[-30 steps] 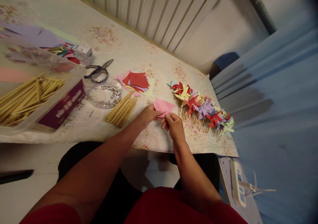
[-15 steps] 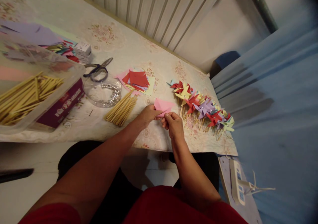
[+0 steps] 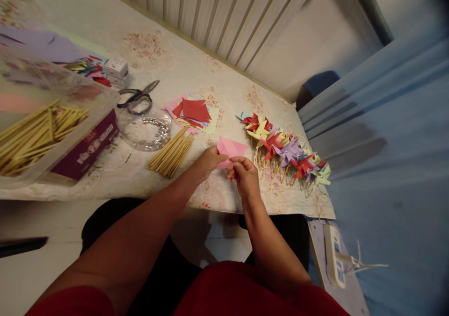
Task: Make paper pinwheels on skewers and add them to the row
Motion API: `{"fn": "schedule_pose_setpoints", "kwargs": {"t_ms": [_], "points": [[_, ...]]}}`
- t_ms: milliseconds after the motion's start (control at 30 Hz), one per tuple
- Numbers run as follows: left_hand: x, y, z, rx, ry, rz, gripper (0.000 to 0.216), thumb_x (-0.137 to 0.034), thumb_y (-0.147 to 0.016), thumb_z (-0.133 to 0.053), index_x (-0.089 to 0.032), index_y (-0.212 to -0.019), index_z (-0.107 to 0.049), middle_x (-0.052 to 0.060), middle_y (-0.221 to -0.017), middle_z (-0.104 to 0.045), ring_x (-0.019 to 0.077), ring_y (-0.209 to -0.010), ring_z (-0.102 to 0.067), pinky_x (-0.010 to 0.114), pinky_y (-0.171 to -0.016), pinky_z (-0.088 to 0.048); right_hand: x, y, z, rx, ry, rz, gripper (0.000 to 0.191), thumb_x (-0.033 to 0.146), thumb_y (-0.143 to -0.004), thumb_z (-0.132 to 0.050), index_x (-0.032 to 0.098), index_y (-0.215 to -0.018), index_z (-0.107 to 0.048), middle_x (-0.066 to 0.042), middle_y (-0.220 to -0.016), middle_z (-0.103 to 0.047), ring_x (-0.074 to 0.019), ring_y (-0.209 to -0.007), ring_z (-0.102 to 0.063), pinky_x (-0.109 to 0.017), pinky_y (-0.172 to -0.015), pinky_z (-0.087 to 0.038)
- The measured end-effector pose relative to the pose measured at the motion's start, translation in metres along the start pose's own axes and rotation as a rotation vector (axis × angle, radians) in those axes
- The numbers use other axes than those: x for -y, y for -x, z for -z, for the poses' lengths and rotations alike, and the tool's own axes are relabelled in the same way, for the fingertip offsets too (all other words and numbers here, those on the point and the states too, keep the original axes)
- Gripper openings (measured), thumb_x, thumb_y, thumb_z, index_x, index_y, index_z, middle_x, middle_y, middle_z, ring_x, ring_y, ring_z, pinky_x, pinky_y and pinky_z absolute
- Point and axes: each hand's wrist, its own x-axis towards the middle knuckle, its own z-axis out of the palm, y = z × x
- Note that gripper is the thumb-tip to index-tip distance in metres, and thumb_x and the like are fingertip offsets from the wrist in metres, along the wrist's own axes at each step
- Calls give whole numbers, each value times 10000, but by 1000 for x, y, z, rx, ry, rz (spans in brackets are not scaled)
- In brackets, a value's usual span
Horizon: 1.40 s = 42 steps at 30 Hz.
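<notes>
A pink paper square (image 3: pixel 229 148), partly folded, is held over the table's front edge. My left hand (image 3: pixel 206 162) pinches its left side. My right hand (image 3: pixel 243 175) pinches its lower right corner. Just right of it lies a row of finished paper pinwheels (image 3: pixel 286 152) in red, yellow, purple and green on wooden sticks. A loose bundle of wooden sticks (image 3: pixel 171 154) lies to the left of my left hand. Behind the paper sits a stack of cut coloured squares (image 3: pixel 194 112), red on top.
Scissors (image 3: pixel 137 98) rest on a clear round dish (image 3: pixel 144 131) holding pins. A clear plastic tub (image 3: pixel 45 129) with more sticks stands at the left, a purple box (image 3: pixel 89 150) beside it. A radiator (image 3: pixel 217 17) runs behind the table. A power strip (image 3: pixel 333 255) lies low right.
The hands and the pink paper have barely shifted; the fingers have worked slightly along the paper's fold. Everything else stays put.
</notes>
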Motion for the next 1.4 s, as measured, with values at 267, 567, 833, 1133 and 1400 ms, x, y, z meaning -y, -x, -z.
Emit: {"fn": "schedule_pose_setpoints", "kwargs": {"t_ms": [267,567,833,1133,1400], "points": [[-1,-1,0,-33,-44,15,97,-200,-599,-636,-134,-665,-607,-26,-577,-556,87,-535,-459,219,-527,-345,-4,-1,2,-15,47,12,232,405,-720,-686,214,-801,-583,28,-648,-641,-108,-472,-561,-220,-423,-384],[-3,0,-2,-41,-30,32,152,-211,-601,-668,-121,-722,-647,-9,-610,-600,109,-586,-511,221,-568,-377,-2,-2,-4,-143,149,1,199,382,-738,-639,210,-700,-547,55,-518,-571,-90,-406,-480,-207,-394,-322],[-1,-2,-1,-78,-64,36,103,-154,-602,-631,-120,-698,-638,-26,-593,-580,92,-551,-468,215,-542,-329,-5,-4,-6,-216,273,35,158,336,-747,-609,218,-668,-540,63,-498,-554,-98,-397,-475,-222,-408,-329],[-3,0,-1,-78,-67,38,98,-144,-593,-626,-111,-684,-638,-24,-591,-586,92,-559,-463,211,-547,-328,-1,-2,-9,-230,308,48,154,305,-742,-614,218,-643,-533,71,-505,-532,-98,-400,-488,-230,-426,-350],[-3,0,-2,-95,-52,37,105,-150,-594,-628,-120,-694,-631,-26,-584,-578,100,-567,-486,222,-568,-343,-2,-3,-7,-211,279,38,171,342,-754,-623,211,-662,-560,58,-527,-556,-98,-413,-487,-229,-424,-338]]}}
